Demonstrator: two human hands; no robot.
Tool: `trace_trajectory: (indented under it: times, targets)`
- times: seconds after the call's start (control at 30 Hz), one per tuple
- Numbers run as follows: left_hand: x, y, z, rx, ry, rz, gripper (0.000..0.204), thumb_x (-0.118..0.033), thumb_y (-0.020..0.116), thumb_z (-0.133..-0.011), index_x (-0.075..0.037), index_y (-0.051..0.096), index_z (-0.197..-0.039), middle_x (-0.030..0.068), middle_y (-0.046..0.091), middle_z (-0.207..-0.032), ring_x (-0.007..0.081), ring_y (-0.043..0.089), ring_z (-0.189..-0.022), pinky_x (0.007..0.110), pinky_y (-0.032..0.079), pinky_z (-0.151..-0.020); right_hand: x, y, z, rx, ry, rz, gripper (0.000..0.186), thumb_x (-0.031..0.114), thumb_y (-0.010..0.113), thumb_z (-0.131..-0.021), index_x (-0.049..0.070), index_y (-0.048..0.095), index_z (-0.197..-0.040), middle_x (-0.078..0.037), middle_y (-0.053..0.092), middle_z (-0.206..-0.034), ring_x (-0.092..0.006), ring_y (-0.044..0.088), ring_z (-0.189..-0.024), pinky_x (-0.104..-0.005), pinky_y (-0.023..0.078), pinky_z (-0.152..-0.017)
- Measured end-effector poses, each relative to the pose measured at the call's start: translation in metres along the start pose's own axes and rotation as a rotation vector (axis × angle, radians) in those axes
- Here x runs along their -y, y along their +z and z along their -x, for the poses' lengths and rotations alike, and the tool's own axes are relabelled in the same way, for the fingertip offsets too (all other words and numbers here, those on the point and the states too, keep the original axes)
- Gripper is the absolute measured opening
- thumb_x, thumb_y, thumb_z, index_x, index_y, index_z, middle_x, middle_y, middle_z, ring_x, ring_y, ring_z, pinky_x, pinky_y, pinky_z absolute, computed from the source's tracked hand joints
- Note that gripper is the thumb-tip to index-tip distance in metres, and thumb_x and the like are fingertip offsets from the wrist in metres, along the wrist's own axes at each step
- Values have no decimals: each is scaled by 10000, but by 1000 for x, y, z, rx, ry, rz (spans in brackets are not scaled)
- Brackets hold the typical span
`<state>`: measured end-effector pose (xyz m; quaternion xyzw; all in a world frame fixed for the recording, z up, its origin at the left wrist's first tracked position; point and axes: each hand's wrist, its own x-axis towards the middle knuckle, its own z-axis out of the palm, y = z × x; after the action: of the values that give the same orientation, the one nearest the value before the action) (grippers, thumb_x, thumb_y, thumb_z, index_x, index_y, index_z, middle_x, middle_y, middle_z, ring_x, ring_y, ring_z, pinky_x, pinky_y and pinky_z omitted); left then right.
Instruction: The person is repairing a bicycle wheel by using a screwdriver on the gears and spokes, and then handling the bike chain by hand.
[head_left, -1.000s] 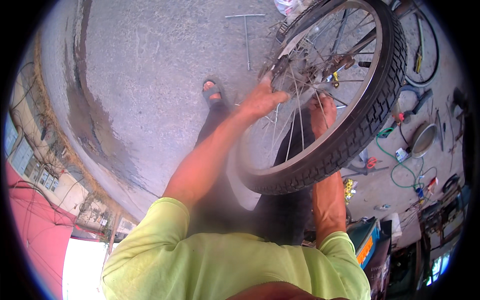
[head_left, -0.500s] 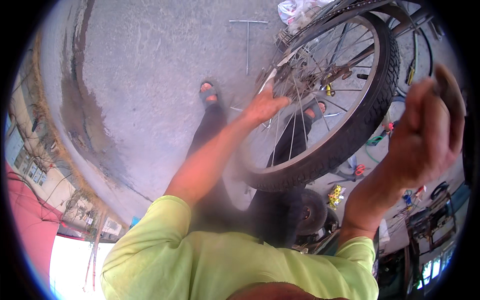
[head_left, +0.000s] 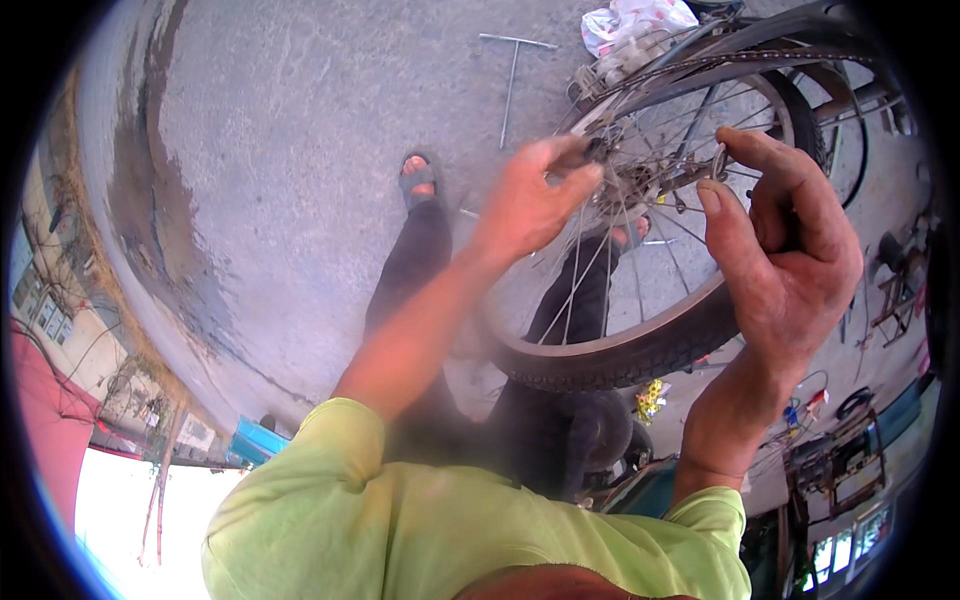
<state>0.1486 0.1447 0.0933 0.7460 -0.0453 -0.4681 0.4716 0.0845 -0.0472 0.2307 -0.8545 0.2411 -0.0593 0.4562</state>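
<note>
A spoked bicycle wheel with a black tyre (head_left: 610, 362) stands in front of my legs. At its middle sits the hub (head_left: 640, 185). My left hand (head_left: 530, 205) reaches to the hub, its fingertips pinched on a small dark part at the axle end. My right hand (head_left: 790, 260), smeared with grime, is raised at the hub's other side. Its forefinger and thumb curl around a small metal piece (head_left: 718, 160) by the axle. I cannot tell whether they grip it.
A T-shaped metal wrench (head_left: 512, 75) lies on the concrete ground beyond my sandalled foot (head_left: 420, 175). A white plastic bag (head_left: 635, 22) sits by the bicycle frame at the top. Tools, hoses and racks (head_left: 835, 445) crowd the right side. A blue box (head_left: 255, 440) stands at lower left.
The wheel has shifted so its hub is between my hands. My right hand came from beneath the tyre up to the axle. My left hand stayed at the hub.
</note>
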Motion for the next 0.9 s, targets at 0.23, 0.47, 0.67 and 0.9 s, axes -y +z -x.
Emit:
trace_trajectory:
  times: [0.23, 0.47, 0.67, 0.9]
  targets:
    - [-111, -9, -3, 337, 226, 464, 437, -247, 688, -952, 39, 618, -1275, 125, 705, -1130, 169, 672, -1029, 303, 527, -933, -2, 3, -5, 13, -76, 57, 359, -52, 755, -794, 10, 705, -1144, 88, 401, -703, -6, 300, -626, -165, 218, -561]
    - [-124, -18, -18, 453, 110, 517, 360, -211, 747, -920, 55, 645, -1140, 108, 712, -909, 163, 674, -802, 283, 550, -761, -9, 8, -10, -40, -167, 262, 253, 13, 768, -772, 7, 717, -1020, 3, 569, -686, -31, 455, -563, -188, 314, -507]
    - [-130, -21, -22, 397, 210, 271, 306, -233, 736, -926, 45, 680, -1040, 108, 711, -859, 152, 666, -759, 280, 553, -716, 25, 22, -17, -151, -155, 546, 206, 24, 773, -691, -8, 711, -885, -38, 539, -577, -73, 432, -439, -255, 271, -419]
    - [-98, -23, -35, 465, 359, 440, 261, -192, 690, -950, 48, 679, -1052, 117, 720, -845, 164, 680, -733, 274, 564, -690, 14, 12, -16, -106, -156, 556, 240, 12, 782, -659, -4, 712, -888, -37, 529, -572, -82, 429, -436, -258, 281, -427]
